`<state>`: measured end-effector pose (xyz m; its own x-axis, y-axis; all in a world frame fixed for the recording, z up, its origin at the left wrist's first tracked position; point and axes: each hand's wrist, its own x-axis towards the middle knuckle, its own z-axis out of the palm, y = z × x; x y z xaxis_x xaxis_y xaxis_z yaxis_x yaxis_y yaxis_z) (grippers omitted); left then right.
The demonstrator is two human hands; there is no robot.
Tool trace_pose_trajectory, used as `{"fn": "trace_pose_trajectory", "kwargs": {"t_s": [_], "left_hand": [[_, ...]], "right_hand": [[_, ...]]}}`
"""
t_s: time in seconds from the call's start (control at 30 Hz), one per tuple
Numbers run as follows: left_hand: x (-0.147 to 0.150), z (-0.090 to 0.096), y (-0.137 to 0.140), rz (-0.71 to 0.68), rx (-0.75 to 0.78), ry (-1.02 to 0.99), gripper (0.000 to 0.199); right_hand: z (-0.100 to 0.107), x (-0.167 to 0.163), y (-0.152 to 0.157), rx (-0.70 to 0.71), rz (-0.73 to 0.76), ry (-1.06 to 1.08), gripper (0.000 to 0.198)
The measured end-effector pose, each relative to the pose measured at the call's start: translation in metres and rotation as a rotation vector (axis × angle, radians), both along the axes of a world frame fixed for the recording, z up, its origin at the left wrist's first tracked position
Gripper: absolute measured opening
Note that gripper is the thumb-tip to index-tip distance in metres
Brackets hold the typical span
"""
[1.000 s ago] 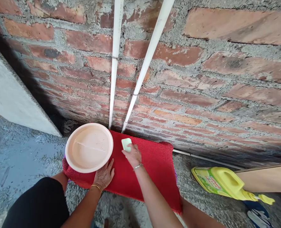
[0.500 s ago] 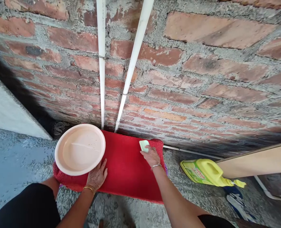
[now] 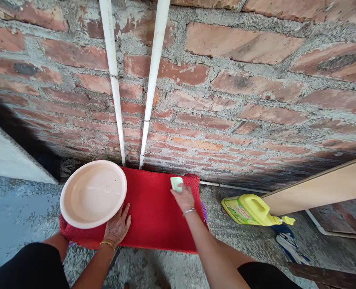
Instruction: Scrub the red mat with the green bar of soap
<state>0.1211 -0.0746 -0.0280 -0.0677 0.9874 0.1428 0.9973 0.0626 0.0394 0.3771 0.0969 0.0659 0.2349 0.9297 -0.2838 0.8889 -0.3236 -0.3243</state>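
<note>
Reaching in from the lower edge, the two bare arms extend over a red textured cloth. The left hand [image 3: 117,226], gold bangle [image 3: 107,243] at its wrist, lies palm down on the cloth, fingers extended and slightly spread, gripping nothing; its knuckles adjoin the near right rim of a pale pink plastic basin [image 3: 69,200]. The basin sits on the left end of the cloth. The right hand [image 3: 184,197], silver bangle [image 3: 189,211] at its wrist, has its fingers closed around a pale green bar [image 3: 175,183], possibly soap or a small brush, at the far right part of the cloth.

The red cloth [image 3: 156,212] covers a low oblong support, itself hidden; a purple edge [image 3: 204,212] shows at the right. A rough brick wall [image 3: 241,84] spans the background. From left to right: a pale slab [image 3: 12,156] on wet concrete floor [image 3: 12,212]; a grey cord-like bundle [image 3: 68,167]; two upright white pipes [image 3: 115,92]; a thin white pipe [image 3: 234,186] along the wall's foot; a yellow handled detergent bottle [image 3: 247,209], lying on its side; a blue-and-white sandal [image 3: 289,245]; and a tan board [image 3: 322,184].
</note>
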Motion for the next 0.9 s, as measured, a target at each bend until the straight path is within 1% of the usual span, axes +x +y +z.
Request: {"fn": "trace_pose_trajectory", "kwargs": {"t_s": [0.03, 0.13, 0.2, 0.27, 0.33, 0.4, 0.47, 0.57, 0.63, 0.73, 0.77, 0.83, 0.9], "left_hand": [[0.0, -0.001, 0.0, -0.003, 0.007, 0.005, 0.048], [-0.001, -0.001, 0.001, -0.019, 0.027, 0.014, 0.048], [-0.002, -0.001, 0.001, -0.027, 0.039, 0.015, 0.047], [-0.002, 0.0, 0.002, -0.028, 0.049, 0.012, 0.047], [-0.002, 0.0, 0.002, -0.027, 0.053, 0.012, 0.047], [-0.002, 0.0, 0.002, -0.026, 0.054, 0.015, 0.047], [-0.002, -0.001, 0.002, -0.029, 0.054, 0.014, 0.047], [-0.002, -0.002, 0.001, -0.029, 0.053, 0.001, 0.047], [-0.002, -0.002, 0.001, -0.022, 0.044, -0.004, 0.047], [-0.003, -0.001, 0.001, -0.018, 0.015, -0.018, 0.048], [-0.003, 0.0, 0.001, -0.018, 0.005, -0.027, 0.048], [-0.003, 0.001, 0.001, -0.018, -0.01, -0.054, 0.049], [-0.003, 0.003, 0.001, -0.015, -0.017, -0.078, 0.049]], "right_hand": [[-0.002, -0.025, 0.001, 0.013, 0.065, 0.023, 0.042], [-0.005, -0.096, -0.001, 0.045, 0.445, 0.047, 0.039], [-0.005, -0.132, -0.003, 0.049, 0.661, 0.034, 0.038], [-0.003, -0.153, -0.003, 0.041, 0.799, 0.011, 0.038], [-0.002, -0.156, 0.002, 0.032, 0.844, -0.009, 0.038], [-0.003, -0.141, 0.012, 0.022, 0.819, -0.029, 0.038], [-0.004, -0.115, 0.024, 0.004, 0.747, -0.058, 0.039], [-0.009, -0.062, 0.038, -0.007, 0.567, -0.098, 0.04], [-0.012, -0.023, 0.042, 0.003, 0.393, -0.085, 0.041], [-0.017, 0.035, 0.038, 0.007, 0.09, -0.013, 0.042], [-0.018, 0.053, 0.035, 0.001, 0.01, 0.003, 0.042], [-0.019, 0.084, 0.026, -0.019, -0.087, 0.01, 0.043], [-0.018, 0.107, 0.016, -0.043, -0.14, 0.005, 0.042]]}}
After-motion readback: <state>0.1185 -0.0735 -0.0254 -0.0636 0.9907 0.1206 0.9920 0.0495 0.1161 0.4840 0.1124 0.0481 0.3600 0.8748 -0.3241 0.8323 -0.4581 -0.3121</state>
